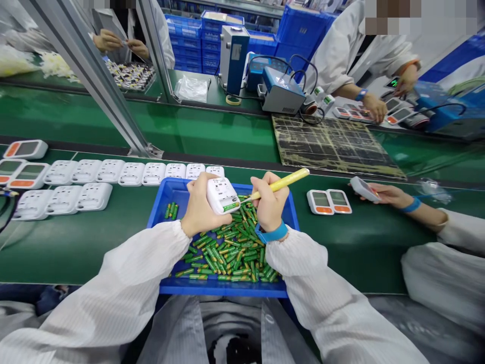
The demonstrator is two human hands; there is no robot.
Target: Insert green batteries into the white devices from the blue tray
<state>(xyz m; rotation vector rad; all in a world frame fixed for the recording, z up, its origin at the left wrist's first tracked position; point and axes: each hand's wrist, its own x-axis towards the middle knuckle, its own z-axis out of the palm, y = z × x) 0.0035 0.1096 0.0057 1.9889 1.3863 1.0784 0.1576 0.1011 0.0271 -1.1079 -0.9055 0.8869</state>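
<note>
The left hand is reaching in over the blue tray, wrist bent inward, thumb and fingers clamped around a white device — its battery side is facing up, tilted, a green battery sitting at its edge. The right hand, wearing a blue wristband, is pinching a yellow-handled tool, its thin tip pointing left to that edge. Both forearms are angling inward — loose green batteries are lying below the hands.
</note>
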